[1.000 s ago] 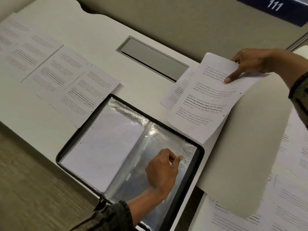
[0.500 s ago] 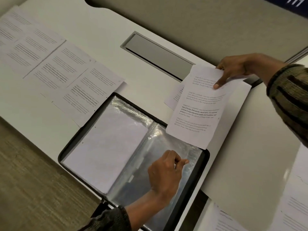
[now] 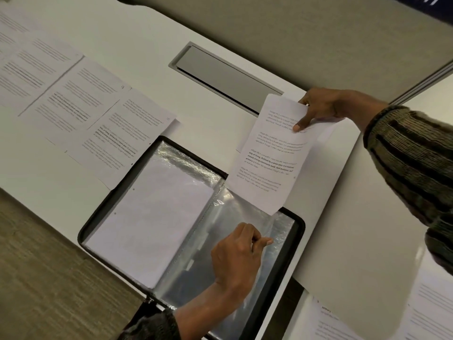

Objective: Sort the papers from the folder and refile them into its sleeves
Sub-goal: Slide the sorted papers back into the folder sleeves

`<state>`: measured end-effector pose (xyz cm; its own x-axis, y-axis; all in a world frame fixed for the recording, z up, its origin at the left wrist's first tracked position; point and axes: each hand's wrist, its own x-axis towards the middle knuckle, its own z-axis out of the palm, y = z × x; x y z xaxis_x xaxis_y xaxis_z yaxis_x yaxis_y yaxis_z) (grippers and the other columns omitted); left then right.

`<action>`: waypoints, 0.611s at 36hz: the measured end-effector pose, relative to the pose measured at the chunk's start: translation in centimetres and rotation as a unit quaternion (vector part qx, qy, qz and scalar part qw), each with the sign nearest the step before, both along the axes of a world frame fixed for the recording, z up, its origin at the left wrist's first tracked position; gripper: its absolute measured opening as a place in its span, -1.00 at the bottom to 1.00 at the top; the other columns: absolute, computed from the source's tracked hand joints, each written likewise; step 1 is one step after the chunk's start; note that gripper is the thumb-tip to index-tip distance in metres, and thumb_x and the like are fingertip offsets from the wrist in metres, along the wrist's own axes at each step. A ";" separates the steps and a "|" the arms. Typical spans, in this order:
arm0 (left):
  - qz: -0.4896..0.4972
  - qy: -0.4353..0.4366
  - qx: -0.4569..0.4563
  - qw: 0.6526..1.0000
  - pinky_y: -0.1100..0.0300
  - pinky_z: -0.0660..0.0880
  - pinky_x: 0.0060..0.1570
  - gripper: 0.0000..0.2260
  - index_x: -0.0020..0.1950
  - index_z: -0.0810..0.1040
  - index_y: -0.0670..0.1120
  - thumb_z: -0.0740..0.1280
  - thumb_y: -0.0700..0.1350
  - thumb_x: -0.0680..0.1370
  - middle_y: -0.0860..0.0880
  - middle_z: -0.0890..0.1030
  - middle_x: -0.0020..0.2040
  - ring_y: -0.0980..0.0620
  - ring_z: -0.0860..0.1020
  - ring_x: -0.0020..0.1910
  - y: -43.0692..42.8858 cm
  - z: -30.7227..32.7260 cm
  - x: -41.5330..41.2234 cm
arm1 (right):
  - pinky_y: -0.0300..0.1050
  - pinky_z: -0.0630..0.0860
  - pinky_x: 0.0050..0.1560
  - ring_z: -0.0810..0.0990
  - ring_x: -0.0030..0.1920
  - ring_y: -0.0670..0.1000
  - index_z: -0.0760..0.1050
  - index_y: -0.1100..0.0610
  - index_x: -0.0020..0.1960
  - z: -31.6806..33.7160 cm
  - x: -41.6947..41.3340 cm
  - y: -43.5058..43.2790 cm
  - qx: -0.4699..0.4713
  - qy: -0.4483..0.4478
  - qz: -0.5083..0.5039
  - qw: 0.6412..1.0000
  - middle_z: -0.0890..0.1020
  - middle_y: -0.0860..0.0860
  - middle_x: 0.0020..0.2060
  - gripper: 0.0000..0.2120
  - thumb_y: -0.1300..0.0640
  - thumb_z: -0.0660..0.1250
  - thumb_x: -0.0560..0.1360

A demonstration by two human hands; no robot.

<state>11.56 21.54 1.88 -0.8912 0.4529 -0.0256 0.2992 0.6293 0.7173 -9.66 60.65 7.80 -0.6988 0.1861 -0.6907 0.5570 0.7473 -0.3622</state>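
**A:** Looking at the head view, which step is this?

**B:** Refiling, I think. The folder (image 3: 300, 231) lies open on the tabletop (image 3: 147, 45). Its left-side sleeve already has a page (image 3: 152, 222) in it. The right-side sleeve (image 3: 245, 212) looks empty.

**A:** And the hands?

**B:** The right hand (image 3: 323, 107) pinches a printed sheet (image 3: 269, 163) by its far end, thumb on top. The sheet hangs down toward the folder, and its near corner sits just over the top of the empty sleeve. The left hand (image 3: 235, 253) has its fingers curled, with thumb and forefinger nipping the clear plastic near the sleeve's outer edge. It seems to be holding the sleeve open, though I can't see the opening itself.

**A:** What about the rest of the papers?

**B:** There's a row of papers (image 3: 73, 99) spread out on the tabletop to the left of the folder, and a few more at the lower right (image 3: 343, 322).

**A:** What does the next move need?

**B:** I'd say the sheet's leading edge has to line up square with the sleeve mouth. Then it slides in flat while the left hand keeps the plastic apart. If a corner catches, the page could buckle.
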 end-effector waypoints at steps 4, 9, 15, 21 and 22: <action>-0.003 -0.005 -0.002 1.000 0.24 0.54 -0.43 -0.71 -0.09 0.56 0.07 0.47 0.26 0.52 0.18 0.59 -0.24 0.15 0.56 -0.38 -0.1 0.1 -0.1 | -0.14 0.58 0.04 0.72 -0.03 -0.01 0.73 0.04 0.03 -0.1 0.5 -0.2 -0.007 0.013 0.011 1.000 0.76 -0.18 -0.20 -0.62 0.07 0.74 0.27; -0.012 0.022 0.000 1.000 0.25 0.53 -0.46 -0.71 -0.10 0.56 0.06 0.48 0.26 0.51 0.17 0.59 -0.26 0.16 0.54 -0.41 -0.3 0.1 -0.2 | -0.15 0.60 -0.04 0.75 -0.07 0.02 0.72 0.06 0.06 0.0 0.7 -0.2 -0.007 0.030 0.004 1.000 0.77 -0.12 -0.18 -0.59 0.08 0.74 0.26; -0.016 0.021 0.001 1.000 0.28 0.51 -0.46 -0.72 -0.10 0.55 0.07 0.49 0.25 0.51 0.18 0.58 -0.25 0.16 0.53 -0.41 -0.2 -0.1 0.0 | -0.15 0.62 -0.02 0.74 -0.08 0.00 0.73 0.02 0.02 0.0 1.0 -0.4 -0.007 0.031 0.007 0.999 0.77 -0.13 -0.18 -0.60 0.05 0.75 0.24; -0.015 0.015 -0.014 1.000 0.33 0.52 -0.40 -0.65 -0.03 0.57 0.08 0.35 0.36 0.59 0.18 0.61 -0.21 0.21 0.54 -0.36 0.5 0.1 0.0 | -0.15 0.55 -0.08 0.71 -0.06 -0.01 0.72 -0.02 -0.01 -0.5 1.3 -0.9 0.011 0.014 0.022 1.000 0.76 -0.13 -0.14 -0.59 -0.08 0.75 0.21; -0.012 0.018 -0.017 1.000 0.33 0.52 -0.39 -0.64 -0.02 0.57 0.08 0.31 0.37 0.62 0.18 0.61 -0.20 0.22 0.54 -0.33 0.7 0.2 -0.1 | -0.13 0.56 -0.06 0.71 -0.06 -0.01 0.72 0.00 0.00 -0.7 1.3 -1.0 0.011 0.010 0.022 1.000 0.76 -0.11 -0.12 -0.57 -0.08 0.75 0.21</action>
